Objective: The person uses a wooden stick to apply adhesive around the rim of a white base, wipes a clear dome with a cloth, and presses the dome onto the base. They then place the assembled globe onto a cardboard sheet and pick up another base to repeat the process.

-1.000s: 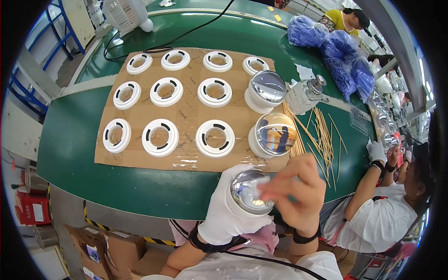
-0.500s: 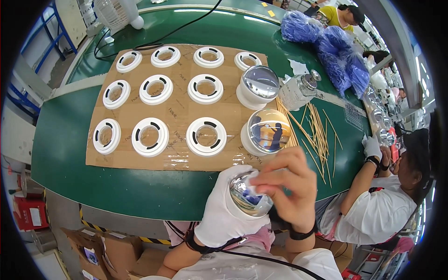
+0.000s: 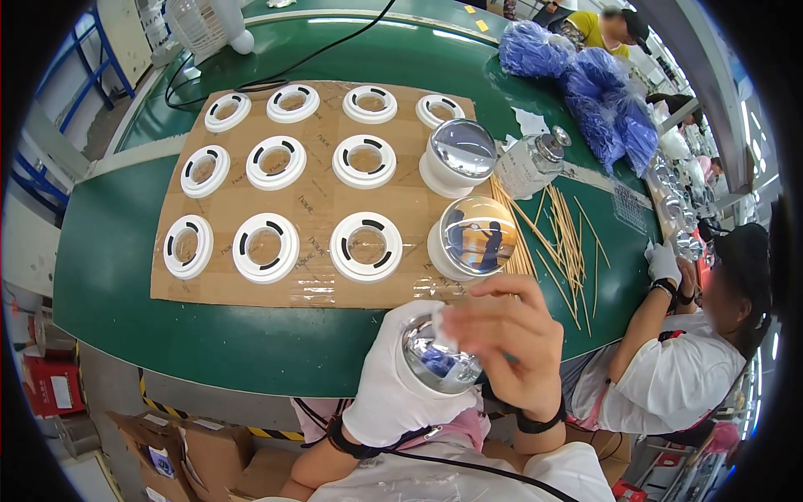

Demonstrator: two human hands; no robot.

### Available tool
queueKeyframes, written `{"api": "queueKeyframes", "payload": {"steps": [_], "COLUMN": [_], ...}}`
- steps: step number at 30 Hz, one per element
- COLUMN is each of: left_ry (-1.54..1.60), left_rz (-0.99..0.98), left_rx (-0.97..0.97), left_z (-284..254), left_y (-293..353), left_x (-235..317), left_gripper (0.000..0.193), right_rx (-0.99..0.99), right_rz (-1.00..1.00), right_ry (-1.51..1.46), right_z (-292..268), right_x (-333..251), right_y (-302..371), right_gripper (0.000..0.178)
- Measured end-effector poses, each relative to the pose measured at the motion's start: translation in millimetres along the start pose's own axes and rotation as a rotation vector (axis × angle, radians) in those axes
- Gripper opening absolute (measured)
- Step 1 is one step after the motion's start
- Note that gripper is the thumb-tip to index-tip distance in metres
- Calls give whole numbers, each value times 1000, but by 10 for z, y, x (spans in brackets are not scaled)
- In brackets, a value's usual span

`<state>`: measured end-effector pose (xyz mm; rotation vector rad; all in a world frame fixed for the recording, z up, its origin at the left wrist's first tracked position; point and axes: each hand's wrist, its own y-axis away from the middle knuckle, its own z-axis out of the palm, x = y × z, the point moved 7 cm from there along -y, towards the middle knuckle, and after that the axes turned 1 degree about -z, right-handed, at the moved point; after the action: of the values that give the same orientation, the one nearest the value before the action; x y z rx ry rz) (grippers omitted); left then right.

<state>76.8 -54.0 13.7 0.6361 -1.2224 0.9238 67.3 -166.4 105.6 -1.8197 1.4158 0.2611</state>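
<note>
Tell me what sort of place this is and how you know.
Probably a factory assembly line: matching white rings sit in rows on cardboard, a gloved left hand holds a mirrored dome, and a co-worker works beside the green bench.

Left head-worn fisheye, facing down.
Near view from above the smooth green table (image 3: 209, 343), edges bending toward rim.

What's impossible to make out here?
All in the head view:
Underside of the held dome: hidden by the left hand.
What the right hand holds, if anything: too blurred.
Top of the fan: cut off by the upper edge.
Print on the bottle: too small.
</note>
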Motion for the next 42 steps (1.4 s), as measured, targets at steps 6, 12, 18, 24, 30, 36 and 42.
{"api": "queueKeyframes", "payload": {"steps": [6, 12, 18, 24, 30, 36, 42], "left_ry": [183, 444, 772, 774, 600, 867, 647], "left_rz": [-27, -136, -273, -266, -177, -180, -100], "left_rx": [-7, 22, 33, 27, 108, 21, 114], "left_z": [-48, -121, -99, -115, -175, -134, -161], "left_y": [-28, -8, 61, 36, 35, 2, 40], "left_x": [-12, -87, -97, -146, -144, -96, -125], "left_gripper": [87, 94, 99, 99, 99, 101, 100], "right_rx": [-59, 186, 17, 146, -50, 70, 64], "right_rz": [-255, 110, -245, -11, -307, -313, -320], "right_ry": [-67, -292, -144, -219, 291, 276, 283], "right_z": [-128, 52, 61, 21, 83, -33, 98], "right_x": [-82, 142, -238, -67, -473, -258, -406], "right_y": [153, 222, 195, 159, 228, 358, 331], "right_gripper": [10, 17, 15, 14, 30, 24, 29]}}
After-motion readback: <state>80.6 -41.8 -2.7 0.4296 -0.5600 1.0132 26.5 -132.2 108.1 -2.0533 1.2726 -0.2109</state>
